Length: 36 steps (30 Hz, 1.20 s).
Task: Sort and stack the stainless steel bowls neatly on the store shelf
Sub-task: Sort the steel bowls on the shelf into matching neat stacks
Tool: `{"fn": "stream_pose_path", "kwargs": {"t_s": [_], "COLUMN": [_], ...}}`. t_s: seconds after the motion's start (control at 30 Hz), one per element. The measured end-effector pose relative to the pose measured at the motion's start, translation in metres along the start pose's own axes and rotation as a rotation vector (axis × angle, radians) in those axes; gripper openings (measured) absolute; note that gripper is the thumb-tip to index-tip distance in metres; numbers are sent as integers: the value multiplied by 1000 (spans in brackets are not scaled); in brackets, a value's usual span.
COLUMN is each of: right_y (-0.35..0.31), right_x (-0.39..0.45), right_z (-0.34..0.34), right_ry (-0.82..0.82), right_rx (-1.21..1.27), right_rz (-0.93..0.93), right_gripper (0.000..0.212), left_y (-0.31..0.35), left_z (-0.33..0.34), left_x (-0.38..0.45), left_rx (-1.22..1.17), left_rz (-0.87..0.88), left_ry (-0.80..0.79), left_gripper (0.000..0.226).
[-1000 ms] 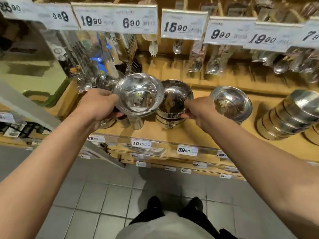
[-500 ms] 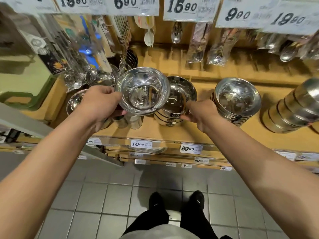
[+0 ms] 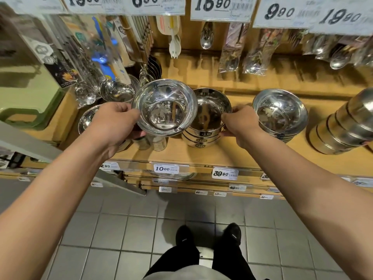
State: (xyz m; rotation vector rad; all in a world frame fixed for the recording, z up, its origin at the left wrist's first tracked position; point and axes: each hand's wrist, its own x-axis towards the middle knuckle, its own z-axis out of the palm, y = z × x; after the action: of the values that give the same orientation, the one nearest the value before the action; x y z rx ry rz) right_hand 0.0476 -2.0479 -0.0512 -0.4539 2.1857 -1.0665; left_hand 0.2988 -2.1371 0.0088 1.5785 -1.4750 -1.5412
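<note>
**Head view: one bowl held up, one stack held steady**

Head camera looks down at a big wooden shelf (image 3: 232, 156) full of shiny things. I see it runs from 9 o'clock to 3 o'clock across the picture.

At 3 o'clock a long row of bowls (image 3: 343, 128) lies on its side. Next to it, closer to the middle, sits the right stack (image 3: 280, 113) of bowls, standing upright.

In the middle is the middle stack (image 3: 205, 126), also upright, with small dark labels on its sides. My right hand (image 3: 240, 124) is at its 3 o'clock side. The fingers curl round the rim and side of that stack and hold it.

At 11 o'clock from that stack is the lifted bowl (image 3: 164, 108). It is tipped toward me, so I can see inside. It hangs above the shelf, and its edge covers part of the middle stack. My left hand (image 3: 115, 126) grips its left rim, thumb on top.

Under my left hand more low bowls (image 3: 86, 121) sit on the shelf.

Spoons in packs (image 3: 232, 49) hang at 12 o'clock, under white price tags (image 3: 222, 7).

At 6 o'clock are my black shoes (image 3: 207, 235) on grey floor tiles (image 3: 121, 229).
</note>
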Motion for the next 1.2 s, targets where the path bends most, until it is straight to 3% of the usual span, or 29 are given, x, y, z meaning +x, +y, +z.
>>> {"fn": "stream_pose_path", "kwargs": {"t_s": [0.5,0.87,1.03,1.2], "right_y": [6,2,-15,-24], "right_x": [-6,-15,-35,-81], "right_z": [6,1,-20,-65], "right_ry": [7,-25,-25,-199], "right_rx": [96,69,72,339], "right_rz": [70,54,5,-48], "right_gripper": [12,10,21,17], "left_y": [0,-2,6,32], "left_z": [4,5,10,31], "left_x": [-4,-5,-7,-24], "left_rx": [21,11,-8,7], "left_rz": [0,-5,12,93], "left_ry": [-15,-15,-51,-140], "left_gripper": [24,13,13,18]}}
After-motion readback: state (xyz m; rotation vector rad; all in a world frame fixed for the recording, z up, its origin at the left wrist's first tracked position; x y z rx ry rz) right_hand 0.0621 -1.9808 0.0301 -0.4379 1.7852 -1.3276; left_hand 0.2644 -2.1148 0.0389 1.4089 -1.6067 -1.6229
